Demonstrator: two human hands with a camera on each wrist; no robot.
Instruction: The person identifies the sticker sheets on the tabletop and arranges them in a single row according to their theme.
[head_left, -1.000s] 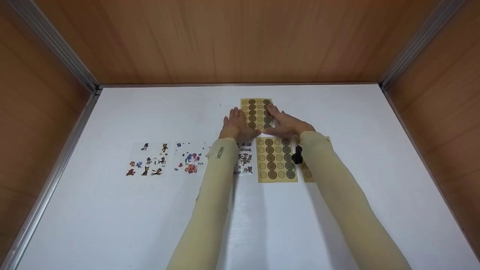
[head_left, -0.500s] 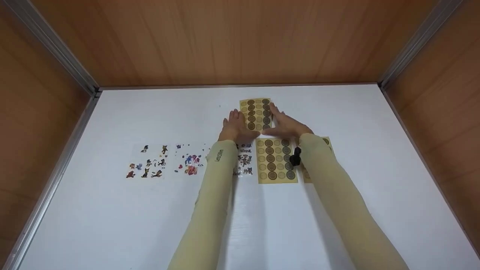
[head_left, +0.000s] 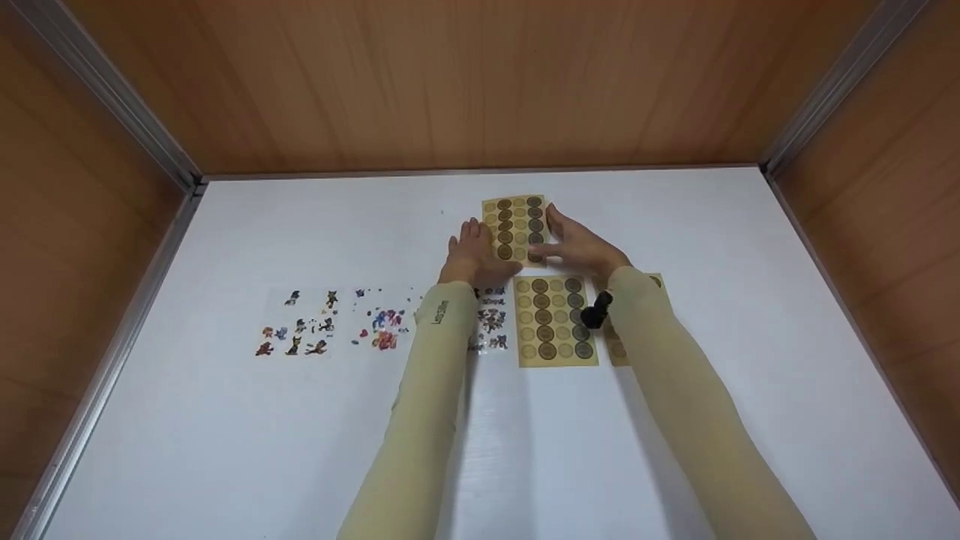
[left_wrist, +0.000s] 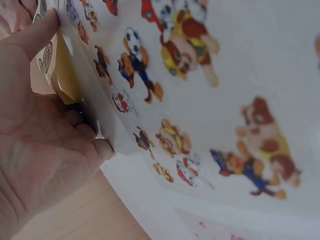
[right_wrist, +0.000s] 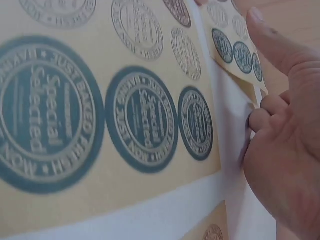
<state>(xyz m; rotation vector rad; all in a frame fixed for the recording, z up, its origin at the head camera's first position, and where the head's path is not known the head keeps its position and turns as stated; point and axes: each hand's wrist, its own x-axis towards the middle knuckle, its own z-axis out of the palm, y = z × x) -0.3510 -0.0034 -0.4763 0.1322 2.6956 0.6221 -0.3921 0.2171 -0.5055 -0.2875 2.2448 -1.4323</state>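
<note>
A tan sheet of round label stickers [head_left: 512, 225] lies toward the back of the table, its edges bowed slightly off the surface. My left hand [head_left: 472, 255] rests at its left edge, thumb stretched along the near edge. On the other side my right hand [head_left: 585, 244] touches the right edge with its fingers, the thumb reaching over the sheet's near right corner. In the right wrist view the right thumb [right_wrist: 280, 47] is straight and the sheet's edge [right_wrist: 235, 75] lifts beside the fingers. The left wrist view shows the left hand [left_wrist: 40, 135] beside the sheet's curved edge.
A second tan label sheet [head_left: 555, 322] lies nearer, with another [head_left: 619, 352] partly under the right forearm. Cartoon sticker sheets lie to the left: a dog-character one [head_left: 294, 324], a pink-and-blue one [head_left: 385, 330], and one [head_left: 491, 322] partly behind the left sleeve. Wooden walls [head_left: 480, 90] enclose the table.
My right thumb has moved from the sheet's near edge up over its lower right corner. The right fingers have shifted slightly outward to its right edge. The left hand stays nearly still.
</note>
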